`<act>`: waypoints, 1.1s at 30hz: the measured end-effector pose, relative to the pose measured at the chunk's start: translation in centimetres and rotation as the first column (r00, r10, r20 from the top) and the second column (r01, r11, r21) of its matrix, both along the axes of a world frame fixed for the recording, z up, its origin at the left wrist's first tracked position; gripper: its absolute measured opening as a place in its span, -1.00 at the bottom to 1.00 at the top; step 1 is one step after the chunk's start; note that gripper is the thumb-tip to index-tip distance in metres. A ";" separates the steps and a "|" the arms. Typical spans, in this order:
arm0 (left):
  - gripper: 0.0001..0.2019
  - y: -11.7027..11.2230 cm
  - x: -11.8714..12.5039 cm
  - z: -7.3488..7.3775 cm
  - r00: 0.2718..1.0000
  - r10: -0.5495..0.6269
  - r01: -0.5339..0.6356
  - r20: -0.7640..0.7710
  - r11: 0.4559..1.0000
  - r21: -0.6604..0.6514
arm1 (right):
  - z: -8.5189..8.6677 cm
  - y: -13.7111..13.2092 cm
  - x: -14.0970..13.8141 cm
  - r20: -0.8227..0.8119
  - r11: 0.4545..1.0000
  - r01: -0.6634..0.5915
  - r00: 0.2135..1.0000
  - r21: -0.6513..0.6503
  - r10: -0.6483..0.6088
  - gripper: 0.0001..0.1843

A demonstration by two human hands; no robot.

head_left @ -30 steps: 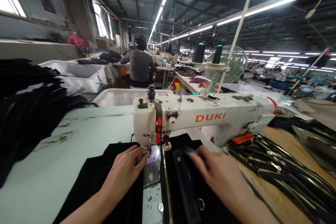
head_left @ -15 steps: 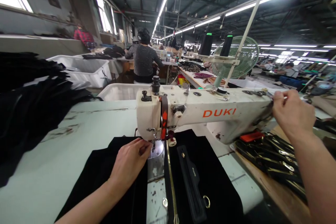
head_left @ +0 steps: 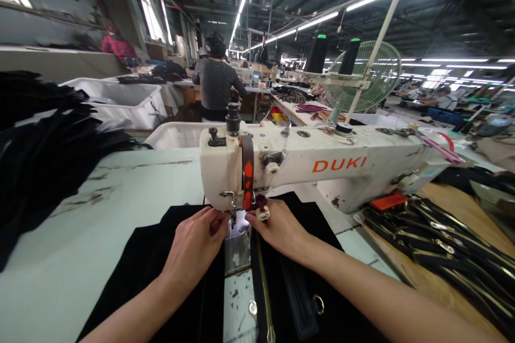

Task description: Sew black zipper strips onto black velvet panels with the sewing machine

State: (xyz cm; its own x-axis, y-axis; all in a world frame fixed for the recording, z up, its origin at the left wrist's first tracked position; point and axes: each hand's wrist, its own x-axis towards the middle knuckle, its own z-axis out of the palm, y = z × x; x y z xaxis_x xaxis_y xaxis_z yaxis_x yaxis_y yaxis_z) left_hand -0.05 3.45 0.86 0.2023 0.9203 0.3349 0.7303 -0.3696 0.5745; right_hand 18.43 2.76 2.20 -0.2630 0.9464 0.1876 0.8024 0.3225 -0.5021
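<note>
Pale worktop (head_left: 153,182) underneath. On it: sewing machine (head_left: 298,161), body running to 2 o'clock from the needle area (head_left: 233,220). Right black cloth (head_left: 278,289) at 4–5, left black cloth (head_left: 139,257) at 7–8. Right hand (head_left: 284,230) at 3, left hand (head_left: 197,238) at 8; fingertips flank the needle area, can't tell if clamped on anything. Gold zip (head_left: 264,284) at 5, metal ring (head_left: 322,303) at 4–5.

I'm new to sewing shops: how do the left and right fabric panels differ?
The left panel shows no metal trim; the right panel carries a gold zipper and a gold ring. The left panel lies beneath the left hand, the right panel beneath the right hand. Both are black.
</note>
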 end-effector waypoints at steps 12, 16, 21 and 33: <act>-0.74 0.1 0.0 0.0 0.999 -0.003 0.002 0.032 1.000 0.020 | -1.4 1.9 -0.4 -0.101 0.996 0.083 0.991 -0.039 -0.086 -0.82; -0.71 0.0 0.0 0.0 0.999 0.003 -0.004 0.043 1.000 0.020 | -1.0 1.7 -0.3 -0.147 0.997 0.066 0.987 -0.038 -0.071 -0.83; -0.73 0.0 0.0 0.1 0.998 0.009 -0.009 0.063 1.000 0.004 | -0.9 1.4 -0.4 -0.201 0.999 0.032 0.979 -0.025 -0.036 -0.89; -0.71 -0.1 0.3 0.1 0.997 0.025 -0.023 0.076 1.000 -0.019 | -1.5 1.6 -0.9 -0.242 0.999 -0.039 0.970 -0.010 0.035 -0.91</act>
State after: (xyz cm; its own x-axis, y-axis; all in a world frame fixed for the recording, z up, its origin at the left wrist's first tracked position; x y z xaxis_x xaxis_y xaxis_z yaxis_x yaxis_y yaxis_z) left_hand 0.21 3.40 0.98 0.1549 0.9307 0.3314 0.6929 -0.3414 0.6350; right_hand 17.53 4.32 0.72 -0.2465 0.9400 0.2359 0.6444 0.3408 -0.6845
